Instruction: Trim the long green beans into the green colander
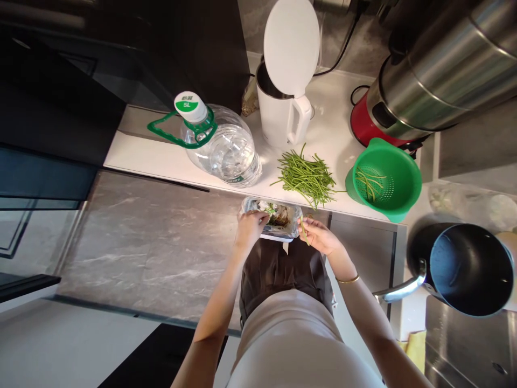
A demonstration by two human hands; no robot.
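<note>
My right hand (321, 237) pinches a short piece of green stem (304, 233) upright between thumb and fingers, beside the right end of a small bin. Over the bin's left side is my left hand (251, 227), its fingers drawn together; whatever they may hold is too small to make out. The lined bin (298, 211) sits below the counter's front edge, with scraps and white bits inside. A loose pile of thin green stems (305, 175) lies on the counter just beyond it. To the right stands a green colander (399, 175) with a few stems in it.
A large water bottle (226, 143) and a white kettle (277, 116) with its lid up stand at the back left. A steel appliance with a red base (365, 118) is at the back right. A dark pot (464, 269) sits right, its handle pointing toward me, near the sink (476, 345).
</note>
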